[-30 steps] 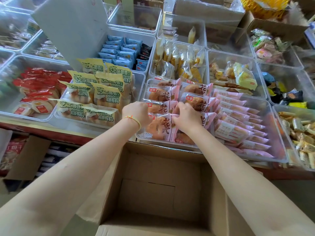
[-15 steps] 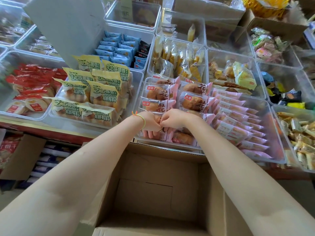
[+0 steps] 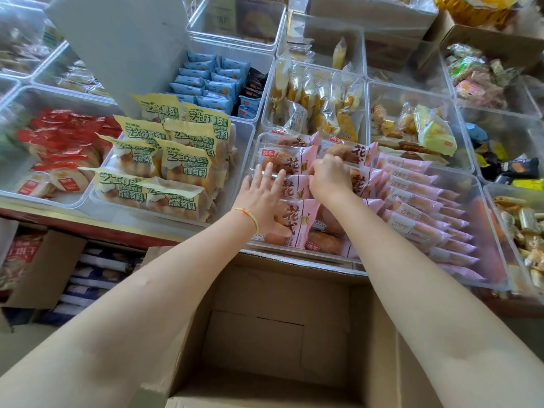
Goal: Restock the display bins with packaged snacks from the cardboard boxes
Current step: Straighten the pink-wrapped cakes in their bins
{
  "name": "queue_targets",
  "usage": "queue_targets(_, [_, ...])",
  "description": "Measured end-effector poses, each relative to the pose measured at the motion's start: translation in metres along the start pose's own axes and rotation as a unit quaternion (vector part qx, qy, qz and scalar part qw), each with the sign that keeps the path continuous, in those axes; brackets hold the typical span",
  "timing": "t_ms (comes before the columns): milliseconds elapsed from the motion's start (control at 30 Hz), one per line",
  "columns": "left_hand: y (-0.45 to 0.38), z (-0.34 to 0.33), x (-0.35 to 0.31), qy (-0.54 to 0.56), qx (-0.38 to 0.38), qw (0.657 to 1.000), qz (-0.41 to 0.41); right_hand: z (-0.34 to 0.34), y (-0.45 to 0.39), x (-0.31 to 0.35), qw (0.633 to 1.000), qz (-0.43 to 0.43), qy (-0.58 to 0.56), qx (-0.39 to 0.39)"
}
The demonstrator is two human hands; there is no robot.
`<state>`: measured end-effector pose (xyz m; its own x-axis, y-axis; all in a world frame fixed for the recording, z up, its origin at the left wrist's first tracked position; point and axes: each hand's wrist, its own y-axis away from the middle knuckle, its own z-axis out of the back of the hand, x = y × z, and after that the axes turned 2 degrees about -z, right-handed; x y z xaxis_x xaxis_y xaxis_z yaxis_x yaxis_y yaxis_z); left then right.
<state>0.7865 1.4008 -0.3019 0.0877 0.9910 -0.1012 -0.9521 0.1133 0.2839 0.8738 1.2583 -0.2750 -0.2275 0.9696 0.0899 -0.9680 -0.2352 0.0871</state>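
Pink-wrapped bread packets (image 3: pixel 290 161) fill the left half of a clear display bin (image 3: pixel 482 254) at the counter's front. My left hand (image 3: pixel 262 195) lies flat on the left column of packets, fingers spread, holding nothing. My right hand (image 3: pixel 329 178) is curled over a packet in the right column, fingers on its top edge; whether it grips the packet is unclear. An open cardboard box (image 3: pixel 265 334) stands below my arms with nothing visible inside.
Slim pink packets (image 3: pixel 418 201) fill the bin's right half. A bin of yellow-green bread packs (image 3: pixel 173 160) sits to the left, red packs (image 3: pixel 64 139) further left, blue packs (image 3: pixel 212 81) behind. Another open cardboard box (image 3: pixel 44 269) stands under the counter at left.
Both hands moved from the bin's front row toward the back. The left hand opened from curled to flat on the packets.
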Motion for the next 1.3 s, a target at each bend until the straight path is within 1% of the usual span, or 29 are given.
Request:
queue_targets(67, [-0.001,-0.002,0.004,-0.001,0.012,1.0,0.014,0.002,-0.002,-0.004,1.0,0.006,0.024,0.005])
queue_targets(167, [-0.002,-0.002,0.004,-0.019,0.01,1.0,0.014,0.004,-0.007,-0.01,0.998,0.007,0.054,0.014])
queue_targets(333, [-0.004,-0.003,0.006,-0.021,0.028,0.999,0.041,0.002,-0.007,-0.011,0.997,0.032,0.074,0.014])
queue_targets(400, [-0.004,-0.002,0.006,-0.033,0.038,0.998,0.043,0.002,-0.005,-0.011,0.997,0.036,0.065,0.012])
queue_targets(433, [-0.004,0.0,0.005,-0.043,0.038,0.998,0.037,0.003,-0.004,-0.011,0.998,0.039,0.052,0.0])
queue_targets(500, [-0.006,0.004,0.004,-0.056,0.029,0.998,0.013,0.005,0.002,-0.011,0.997,0.063,0.018,-0.047])
queue_targets(567, [-0.01,0.006,0.004,-0.051,0.021,0.998,-0.009,0.003,0.013,-0.01,0.989,0.113,-0.002,-0.094])
queue_targets(600, [-0.013,0.007,0.003,-0.045,0.021,0.999,-0.017,0.001,0.019,-0.01,0.986,0.137,-0.004,-0.093])
queue_targets(667, [-0.018,0.004,0.001,-0.033,0.026,0.999,-0.025,-0.006,0.025,-0.011,0.987,0.154,-0.003,-0.048])
queue_targets(733, [-0.023,-0.001,-0.001,-0.024,0.022,0.999,-0.026,-0.011,0.022,-0.014,0.99,0.139,-0.005,-0.013])
queue_targets(800, [-0.026,-0.004,0.0,-0.009,0.006,1.0,-0.029,-0.012,0.012,-0.017,0.992,0.127,-0.008,-0.017])
queue_targets(900, [-0.035,-0.001,0.004,0.017,-0.052,0.998,-0.036,-0.009,-0.009,-0.014,0.992,0.117,-0.022,-0.035])
queue_targets(967, [-0.045,0.005,0.006,0.023,-0.082,0.996,-0.031,-0.006,-0.026,-0.008,0.993,0.112,-0.038,-0.03])
queue_targets(1067, [-0.061,0.008,0.005,0.035,-0.078,0.996,-0.023,-0.006,-0.052,0.001,0.995,0.097,-0.034,0.001])
queue_targets(1233, [-0.072,-0.004,0.004,0.011,-0.064,0.997,-0.036,-0.017,-0.08,0.01,0.993,0.083,0.016,0.081])
queue_targets(1300, [-0.074,-0.005,0.003,0.012,-0.061,0.997,-0.04,-0.019,-0.085,0.013,0.992,0.081,0.031,0.092])
